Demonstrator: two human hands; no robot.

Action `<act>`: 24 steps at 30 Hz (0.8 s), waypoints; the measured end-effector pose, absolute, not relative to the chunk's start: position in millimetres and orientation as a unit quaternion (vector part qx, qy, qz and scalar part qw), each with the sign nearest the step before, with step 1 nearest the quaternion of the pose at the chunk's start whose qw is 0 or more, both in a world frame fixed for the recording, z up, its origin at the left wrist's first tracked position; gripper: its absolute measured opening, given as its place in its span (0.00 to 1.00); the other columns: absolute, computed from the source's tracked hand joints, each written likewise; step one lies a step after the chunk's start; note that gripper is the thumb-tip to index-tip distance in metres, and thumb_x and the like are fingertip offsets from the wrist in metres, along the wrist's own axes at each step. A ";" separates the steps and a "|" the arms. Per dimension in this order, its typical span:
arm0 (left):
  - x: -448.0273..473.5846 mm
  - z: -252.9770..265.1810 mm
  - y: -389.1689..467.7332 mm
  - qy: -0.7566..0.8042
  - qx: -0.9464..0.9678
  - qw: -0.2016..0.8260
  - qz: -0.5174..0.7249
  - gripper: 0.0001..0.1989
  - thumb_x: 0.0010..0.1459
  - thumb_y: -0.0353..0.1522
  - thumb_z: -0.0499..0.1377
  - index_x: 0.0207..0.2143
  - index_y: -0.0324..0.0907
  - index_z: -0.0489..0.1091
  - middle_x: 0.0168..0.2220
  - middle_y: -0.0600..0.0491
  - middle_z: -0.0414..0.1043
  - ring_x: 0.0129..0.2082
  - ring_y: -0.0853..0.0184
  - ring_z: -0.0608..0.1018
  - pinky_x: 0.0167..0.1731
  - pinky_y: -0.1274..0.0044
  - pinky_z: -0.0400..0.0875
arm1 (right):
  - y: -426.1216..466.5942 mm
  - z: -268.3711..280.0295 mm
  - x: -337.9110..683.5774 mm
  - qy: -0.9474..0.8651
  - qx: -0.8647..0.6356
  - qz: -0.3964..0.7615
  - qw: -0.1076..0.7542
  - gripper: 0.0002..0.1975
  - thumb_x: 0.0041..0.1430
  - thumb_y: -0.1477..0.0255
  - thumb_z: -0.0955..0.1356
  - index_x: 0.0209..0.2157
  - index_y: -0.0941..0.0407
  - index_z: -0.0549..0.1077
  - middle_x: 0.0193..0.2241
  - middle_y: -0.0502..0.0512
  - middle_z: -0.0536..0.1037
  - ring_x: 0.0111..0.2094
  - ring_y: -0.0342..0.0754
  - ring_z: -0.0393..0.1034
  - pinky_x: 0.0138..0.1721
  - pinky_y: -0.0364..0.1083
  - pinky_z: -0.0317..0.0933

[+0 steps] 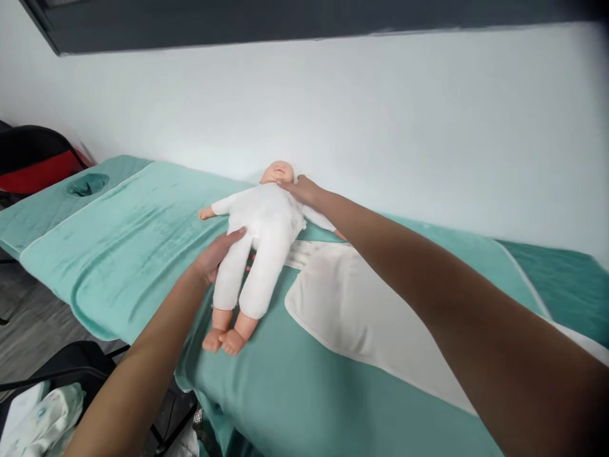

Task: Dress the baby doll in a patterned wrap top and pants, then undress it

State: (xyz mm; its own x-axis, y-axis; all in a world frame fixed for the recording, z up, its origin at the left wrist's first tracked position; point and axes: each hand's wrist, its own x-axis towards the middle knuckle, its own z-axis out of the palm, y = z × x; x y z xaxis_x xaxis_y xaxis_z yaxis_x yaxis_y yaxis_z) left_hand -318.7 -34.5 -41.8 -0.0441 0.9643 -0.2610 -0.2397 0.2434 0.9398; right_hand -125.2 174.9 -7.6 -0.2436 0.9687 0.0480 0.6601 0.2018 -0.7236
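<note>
A baby doll (266, 219) with a white cloth body and bare plastic head, hands and feet lies face up on the green-covered bed, head toward the wall. My left hand (222, 254) grips its hip and upper thigh at the left side, thumb on top, the other fingers mostly hidden beneath. At the neck and shoulder, my right hand (302, 189) holds the doll, with part of the fingers out of sight behind it. A white cloth (352, 304) is spread to the right, partly covered by my right forearm. Beside the doll's hip shows a striped, patterned strip (304, 252).
The green bed (137, 241) runs along a white wall, with a face hole (88, 184) at its left end. A red and black chair (40, 158) stands far left. Lower left, a black chair (61, 365) holds folded cloths (47, 416).
</note>
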 end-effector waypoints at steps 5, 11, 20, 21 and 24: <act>-224.8 -25.0 -58.5 0.465 0.375 0.628 0.500 0.25 0.57 0.46 0.61 0.51 0.42 0.71 0.38 0.42 0.81 0.38 0.50 0.83 0.35 0.60 0.79 | 129.9 36.4 -22.8 -0.700 -0.601 0.303 0.239 0.43 0.55 0.44 0.68 0.60 0.61 0.64 0.62 0.74 0.68 0.57 0.65 0.70 0.52 0.55 0.69; -103.5 -32.6 -98.5 0.409 0.377 0.686 0.470 0.36 0.52 0.49 0.65 0.60 0.48 0.64 0.50 0.41 0.77 0.35 0.53 0.83 0.27 0.67 0.79 | 81.6 36.1 103.1 -0.669 -0.660 0.279 0.199 0.48 0.52 0.38 0.66 0.62 0.59 0.62 0.62 0.73 0.68 0.57 0.67 0.70 0.53 0.59 0.68; -34.0 -68.7 -111.6 0.432 0.401 0.657 0.470 0.31 0.57 0.51 0.61 0.57 0.44 0.69 0.49 0.42 0.78 0.47 0.53 0.81 0.45 0.65 0.77 | 65.8 -26.2 174.0 -0.650 -0.674 0.289 0.198 0.44 0.56 0.40 0.63 0.62 0.59 0.61 0.63 0.72 0.68 0.59 0.65 0.67 0.57 0.57 0.64; -33.7 -71.8 -109.4 0.445 0.413 0.638 0.473 0.30 0.58 0.52 0.60 0.55 0.44 0.70 0.49 0.43 0.78 0.49 0.54 0.80 0.49 0.65 0.75 | 65.2 -29.1 175.9 -0.654 -0.672 0.285 0.200 0.43 0.58 0.40 0.62 0.62 0.59 0.61 0.63 0.71 0.68 0.59 0.64 0.68 0.56 0.56 0.64; -35.9 -78.9 -100.6 0.500 0.462 0.555 0.478 0.27 0.61 0.55 0.54 0.46 0.44 0.73 0.46 0.45 0.78 0.50 0.55 0.78 0.53 0.66 0.70 | 58.8 -26.2 179.6 -0.704 -0.658 0.197 0.183 0.38 0.62 0.43 0.60 0.62 0.56 0.62 0.56 0.69 0.75 0.52 0.65 0.73 0.50 0.58 0.66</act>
State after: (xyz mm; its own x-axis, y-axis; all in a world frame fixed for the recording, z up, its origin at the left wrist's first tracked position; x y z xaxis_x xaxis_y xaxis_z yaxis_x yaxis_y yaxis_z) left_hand -35.9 -100.6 -78.9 0.0432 0.9927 -0.1125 -0.0684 0.1153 0.9910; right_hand 179.6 58.8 -26.2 -0.0680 0.9977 -0.0020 0.8534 0.0571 -0.5182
